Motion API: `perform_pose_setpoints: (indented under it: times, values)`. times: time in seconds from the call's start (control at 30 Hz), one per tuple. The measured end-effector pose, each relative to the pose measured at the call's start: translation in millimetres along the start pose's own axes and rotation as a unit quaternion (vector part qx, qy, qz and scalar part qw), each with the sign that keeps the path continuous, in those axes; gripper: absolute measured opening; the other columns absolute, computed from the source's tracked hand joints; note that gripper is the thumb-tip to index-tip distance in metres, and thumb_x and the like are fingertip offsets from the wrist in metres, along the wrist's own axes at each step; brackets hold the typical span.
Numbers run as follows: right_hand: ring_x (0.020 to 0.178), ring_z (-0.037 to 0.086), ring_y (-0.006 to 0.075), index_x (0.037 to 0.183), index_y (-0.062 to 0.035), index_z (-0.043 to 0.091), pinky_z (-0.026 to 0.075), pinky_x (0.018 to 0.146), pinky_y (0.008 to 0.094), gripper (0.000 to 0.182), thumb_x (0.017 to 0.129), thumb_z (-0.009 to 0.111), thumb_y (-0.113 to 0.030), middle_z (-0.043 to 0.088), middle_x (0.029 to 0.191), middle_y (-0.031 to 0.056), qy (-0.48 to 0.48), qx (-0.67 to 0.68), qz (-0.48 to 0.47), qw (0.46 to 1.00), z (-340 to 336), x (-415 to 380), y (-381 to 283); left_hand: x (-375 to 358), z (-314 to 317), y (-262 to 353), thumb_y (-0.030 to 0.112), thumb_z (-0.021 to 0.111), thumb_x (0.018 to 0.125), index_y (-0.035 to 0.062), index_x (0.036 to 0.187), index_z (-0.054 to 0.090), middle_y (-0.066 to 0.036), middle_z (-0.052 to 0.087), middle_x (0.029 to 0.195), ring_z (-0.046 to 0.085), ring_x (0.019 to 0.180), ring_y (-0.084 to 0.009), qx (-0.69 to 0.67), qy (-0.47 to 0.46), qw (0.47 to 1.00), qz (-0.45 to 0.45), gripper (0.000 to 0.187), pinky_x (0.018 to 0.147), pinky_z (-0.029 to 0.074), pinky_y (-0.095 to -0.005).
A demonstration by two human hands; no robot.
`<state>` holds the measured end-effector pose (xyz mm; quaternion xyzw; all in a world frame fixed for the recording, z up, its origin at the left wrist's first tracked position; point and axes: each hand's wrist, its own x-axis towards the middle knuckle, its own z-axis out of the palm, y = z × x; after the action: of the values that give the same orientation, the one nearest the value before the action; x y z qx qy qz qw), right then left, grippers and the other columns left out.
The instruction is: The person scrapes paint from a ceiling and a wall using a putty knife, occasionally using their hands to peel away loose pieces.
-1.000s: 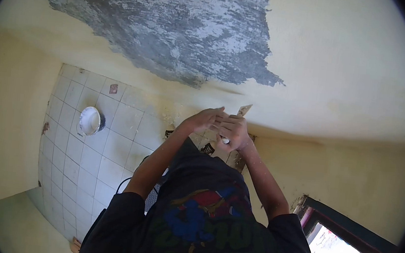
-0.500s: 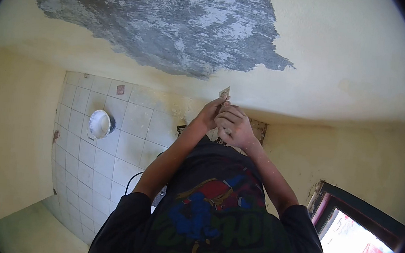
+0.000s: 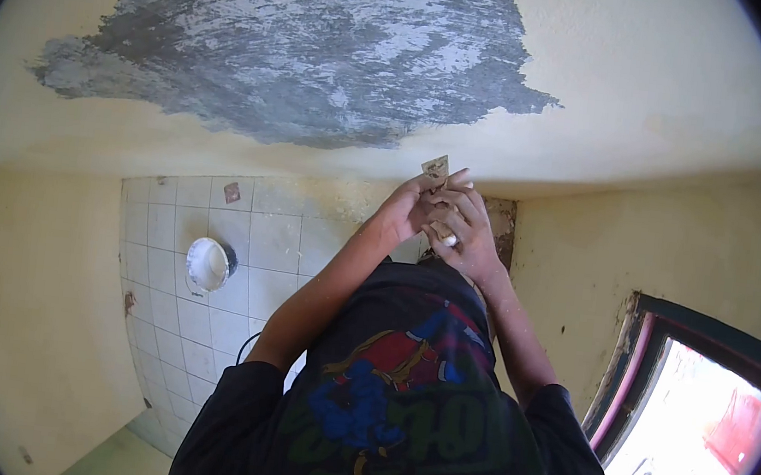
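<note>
Both my arms reach out together to a small scraper (image 3: 435, 167) whose pale blade tip touches the yellow painted surface (image 3: 656, 90). The tip sits just below the edge of a large grey scraped patch (image 3: 326, 46). My right hand (image 3: 463, 232) is closed around the scraper's handle, whose white end shows under my fingers. My left hand (image 3: 405, 209) is closed over the tool beside the right hand, close to the blade.
A white round container (image 3: 209, 264) sits on the white tiled surface (image 3: 278, 241) at the left. A dark cable (image 3: 249, 344) runs near my left arm. A dark-framed window (image 3: 635, 376) is at the lower right. Yellow walls close in on both sides.
The view has swung, so the grey patch and the tiles shifted in frame. Both hands stayed together on the scraper, and its blade now sits nearer the patch's lower edge.
</note>
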<state>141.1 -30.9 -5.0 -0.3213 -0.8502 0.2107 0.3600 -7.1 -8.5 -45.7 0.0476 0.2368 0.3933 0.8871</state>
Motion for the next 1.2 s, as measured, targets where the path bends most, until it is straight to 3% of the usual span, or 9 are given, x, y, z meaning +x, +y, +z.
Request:
perform_pose_setpoints:
  times: [0.2,0.27,0.3,0.43,0.67,0.73,0.87,1.0,1.2]
  values:
    - [0.102,0.052,0.0274,0.088,-0.0039,0.054,0.043,0.085,0.0401,0.021,0.074,0.066,-0.014,0.053,0.104,0.0143,0.193,0.141,0.079,0.968,48.0,10.2,-36.4,-5.0,-45.4,6.1,0.020,0.050,0.092,-0.0026,0.134,0.037,-0.009,0.053,0.124,0.052,0.109,-0.0171,-0.006,-0.149,0.988,-0.029,0.049,0.092,0.043,-0.0308]
    - [0.095,0.053,0.0240,0.092,-0.0012,0.051,0.044,0.081,0.0347,0.024,0.079,0.064,-0.017,0.054,0.099,0.0153,0.276,0.218,0.409,0.842,68.2,19.7,-47.9,-16.9,-40.4,14.2,0.025,0.050,0.093,-0.0024,0.136,0.034,-0.011,0.051,0.126,0.050,0.113,-0.0182,-0.005,-0.091,0.995,-0.033,0.054,0.093,0.042,-0.0338]
    - [0.083,0.053,0.0127,0.102,-0.0025,0.043,0.044,0.070,0.0261,0.024,0.088,0.054,-0.019,0.052,0.094,0.0094,0.218,0.182,0.407,0.868,71.2,18.8,-41.7,-20.3,-45.0,16.0,0.025,0.050,0.093,-0.0024,0.136,0.034,-0.011,0.051,0.126,0.050,0.113,-0.0182,-0.004,-0.091,0.995,-0.040,0.054,0.093,0.042,-0.0338]
    - [0.070,0.051,0.0102,0.098,-0.0067,0.046,0.043,0.060,0.0244,0.023,0.093,0.047,-0.030,0.052,0.078,0.0048,0.094,0.358,0.515,0.773,93.3,-0.2,-25.4,-36.2,-59.0,28.5,0.034,0.048,0.093,-0.0004,0.136,0.035,-0.009,0.043,0.136,0.043,0.122,-0.0218,0.082,0.022,0.993,-0.084,0.056,0.098,0.038,-0.0371]
    - [0.047,0.038,0.0094,0.089,-0.0099,0.049,0.037,0.043,0.0246,0.032,0.096,0.041,-0.041,0.041,0.061,0.0017,0.104,0.688,0.505,0.511,110.8,11.9,-49.9,-41.2,-69.4,48.3,0.041,0.045,0.093,0.0043,0.137,0.033,-0.004,0.036,0.143,0.032,0.132,-0.0229,0.132,-0.069,0.985,-0.087,0.058,0.106,0.033,-0.0377]
    - [0.044,0.036,0.0076,0.088,-0.0098,0.050,0.033,0.036,0.0212,0.035,0.097,0.038,-0.042,0.039,0.060,0.0018,0.090,0.900,0.325,0.276,112.8,25.2,-40.1,-47.7,-50.7,61.7,0.038,0.044,0.094,0.0031,0.132,0.039,-0.006,0.049,0.132,0.047,0.121,-0.0229,0.139,-0.001,0.987,-0.082,0.052,0.097,0.044,-0.0351]
    - [0.042,0.034,0.0056,0.089,-0.0040,0.050,0.028,0.031,0.0181,0.039,0.099,0.033,-0.038,0.039,0.060,0.0021,0.192,0.932,0.257,0.168,113.3,51.1,-27.9,-42.0,-55.6,72.1,0.029,0.040,0.097,0.0000,0.115,0.051,-0.015,0.063,0.096,0.066,0.080,-0.0269,0.004,-0.052,0.992,-0.113,0.036,0.072,0.058,-0.0383]
    - [0.041,0.034,0.0061,0.087,0.0010,0.048,0.028,0.031,0.0186,0.041,0.099,0.033,-0.035,0.038,0.060,0.0024,0.211,0.936,0.243,0.145,94.3,65.9,-14.9,-41.3,-50.8,73.6,0.029,0.038,0.097,0.0001,0.117,0.051,-0.017,0.063,0.100,0.064,0.086,-0.0282,0.045,-0.129,0.990,-0.028,0.037,0.081,0.054,-0.0431]
    - [0.039,0.031,0.0050,0.083,-0.0018,0.049,0.025,0.030,0.0181,0.042,0.100,0.029,-0.035,0.036,0.057,-0.0002,0.159,0.937,0.253,0.182,66.5,70.8,-31.3,-53.7,-68.1,73.9,0.033,0.046,0.093,0.0075,0.116,0.051,-0.011,0.057,0.121,0.049,0.119,-0.0273,0.061,0.065,0.996,-0.002,0.035,0.098,0.038,-0.0413]
